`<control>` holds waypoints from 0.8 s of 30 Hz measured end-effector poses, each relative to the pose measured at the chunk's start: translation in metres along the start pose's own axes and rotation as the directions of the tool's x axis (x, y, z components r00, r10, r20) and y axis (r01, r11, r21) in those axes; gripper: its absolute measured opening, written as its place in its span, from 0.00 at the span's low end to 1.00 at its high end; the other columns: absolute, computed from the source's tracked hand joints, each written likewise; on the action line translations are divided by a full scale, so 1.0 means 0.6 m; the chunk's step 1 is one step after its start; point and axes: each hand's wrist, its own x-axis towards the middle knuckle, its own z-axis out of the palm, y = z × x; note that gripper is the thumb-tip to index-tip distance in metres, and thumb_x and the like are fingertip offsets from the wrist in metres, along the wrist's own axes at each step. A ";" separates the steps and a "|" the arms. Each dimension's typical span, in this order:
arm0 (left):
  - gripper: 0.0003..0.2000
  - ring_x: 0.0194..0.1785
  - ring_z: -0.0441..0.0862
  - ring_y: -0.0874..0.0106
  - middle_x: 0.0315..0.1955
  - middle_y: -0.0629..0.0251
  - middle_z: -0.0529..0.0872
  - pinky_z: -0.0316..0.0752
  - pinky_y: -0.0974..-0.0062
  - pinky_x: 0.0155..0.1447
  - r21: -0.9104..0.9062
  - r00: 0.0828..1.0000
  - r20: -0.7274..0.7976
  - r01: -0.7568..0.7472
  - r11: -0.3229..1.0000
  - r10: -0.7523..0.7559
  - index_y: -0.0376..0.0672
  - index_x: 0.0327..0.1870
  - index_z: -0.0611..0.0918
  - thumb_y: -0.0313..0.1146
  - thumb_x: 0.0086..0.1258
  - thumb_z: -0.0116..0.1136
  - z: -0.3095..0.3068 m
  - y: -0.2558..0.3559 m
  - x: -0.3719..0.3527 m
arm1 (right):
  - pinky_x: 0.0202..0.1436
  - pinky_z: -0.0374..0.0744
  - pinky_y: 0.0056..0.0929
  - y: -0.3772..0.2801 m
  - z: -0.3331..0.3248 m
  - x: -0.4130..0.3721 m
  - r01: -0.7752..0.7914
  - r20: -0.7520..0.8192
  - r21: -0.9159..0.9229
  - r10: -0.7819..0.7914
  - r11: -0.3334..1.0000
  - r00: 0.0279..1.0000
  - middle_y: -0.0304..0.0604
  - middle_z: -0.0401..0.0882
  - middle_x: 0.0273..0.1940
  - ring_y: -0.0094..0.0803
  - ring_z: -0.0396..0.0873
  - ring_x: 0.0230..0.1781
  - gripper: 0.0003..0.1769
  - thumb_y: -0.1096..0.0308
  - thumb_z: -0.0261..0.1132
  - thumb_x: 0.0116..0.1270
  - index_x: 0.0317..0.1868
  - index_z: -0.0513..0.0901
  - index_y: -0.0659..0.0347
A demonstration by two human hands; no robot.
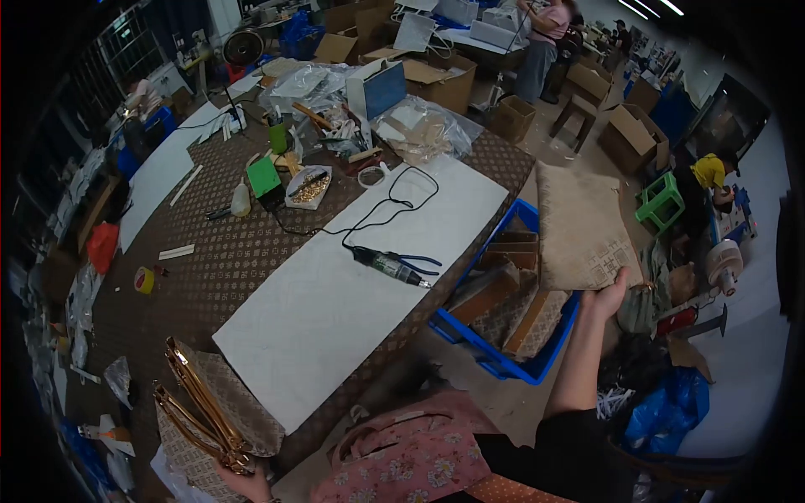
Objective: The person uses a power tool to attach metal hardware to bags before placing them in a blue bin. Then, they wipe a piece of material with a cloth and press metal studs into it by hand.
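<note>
My right hand (609,295) grips the lower edge of a flat beige fabric bag piece (583,222), holding it up over the right side of a blue plastic crate (530,370). A square pattern shows near the piece's lower corner. Inside the crate lie several patterned bag pieces (537,327) with brown edging. At the lower left, my left hand (243,482) is closed at the base of a patterned handbag (197,436) with glossy brown handles (197,394). That bag rests at the table's near edge, and part of my left hand is cut off by the frame.
On a white sheet (335,310) lie a corded power tool (387,267) and blue-handled pliers (419,261). Behind are a tray of small metal parts (309,187), a green box (264,178) and yellow tape (144,280). A green stool (661,203), cardboard boxes and other people are farther off.
</note>
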 end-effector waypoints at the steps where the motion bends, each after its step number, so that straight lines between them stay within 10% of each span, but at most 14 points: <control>1: 0.45 0.61 0.63 0.55 0.59 0.49 0.61 0.60 0.63 0.63 -0.026 1.000 -0.024 0.003 1.000 -0.003 0.39 0.64 0.58 0.25 0.36 0.65 0.003 0.003 -0.001 | 0.58 0.68 0.39 0.002 -0.017 0.041 0.040 -0.105 -0.037 -0.044 0.998 0.993 0.46 0.70 0.56 0.41 0.69 0.55 0.23 0.57 0.49 0.69 0.59 0.66 0.63; 7: 0.47 0.57 0.65 0.55 0.51 0.51 0.68 0.60 0.64 0.62 0.085 0.995 -0.103 0.018 0.996 -0.009 0.35 0.61 0.60 0.27 0.31 0.71 0.022 0.019 0.004 | 0.33 0.72 0.23 0.086 -0.291 0.185 -0.563 -0.459 -0.355 0.385 0.746 0.800 0.33 0.68 0.24 0.23 0.69 0.25 0.10 0.60 0.58 0.63 0.32 0.73 0.58; 11: 0.44 0.53 0.68 0.53 0.48 0.52 0.71 0.64 0.62 0.58 0.131 0.999 -0.036 -0.005 0.991 0.010 0.37 0.58 0.63 0.28 0.31 0.71 -0.008 0.056 0.002 | 0.29 0.71 0.19 0.192 -0.276 0.060 -0.739 -0.374 -0.477 0.652 0.475 0.660 0.32 0.72 0.28 0.23 0.71 0.27 0.08 0.63 0.58 0.63 0.40 0.75 0.55; 13: 0.45 0.51 0.70 0.53 0.45 0.52 0.72 0.66 0.60 0.54 0.200 1.000 0.009 -0.020 0.980 0.019 0.38 0.58 0.62 0.31 0.31 0.72 -0.019 0.070 0.010 | 0.30 0.72 0.20 0.237 -0.193 -0.052 -0.676 -0.196 -0.659 0.792 0.331 0.579 0.32 0.73 0.33 0.22 0.72 0.29 0.12 0.64 0.57 0.64 0.47 0.75 0.56; 17: 0.49 0.58 0.65 0.55 0.54 0.52 0.67 0.62 0.59 0.59 0.299 0.999 -0.013 0.036 0.953 -0.034 0.40 0.61 0.60 0.36 0.30 0.75 -0.015 0.033 0.003 | 0.39 0.73 0.22 0.295 -0.031 -0.297 -0.310 0.074 -0.947 0.996 0.083 0.040 0.35 0.77 0.41 0.23 0.74 0.39 0.17 0.66 0.61 0.61 0.51 0.73 0.57; 21: 0.51 0.67 0.53 0.56 0.63 0.55 0.59 0.55 0.58 0.64 0.258 0.982 0.164 0.050 0.965 -0.095 0.47 0.65 0.57 0.36 0.32 0.73 -0.056 0.001 -0.007 | 0.52 0.71 0.28 0.358 0.038 -0.537 0.140 0.198 -0.942 0.843 0.304 -0.500 0.43 0.75 0.47 0.32 0.72 0.49 0.28 0.65 0.67 0.56 0.55 0.68 0.62; 24: 0.42 0.64 0.59 0.55 0.61 0.53 0.63 0.56 0.61 0.64 0.050 0.985 0.170 0.030 0.998 -0.038 0.46 0.63 0.61 0.24 0.37 0.60 -0.090 -0.053 -0.010 | 0.55 0.70 0.33 0.378 0.072 -0.701 0.366 0.309 -0.756 0.789 0.542 -0.531 0.47 0.74 0.48 0.36 0.73 0.49 0.33 0.64 0.71 0.50 0.55 0.67 0.65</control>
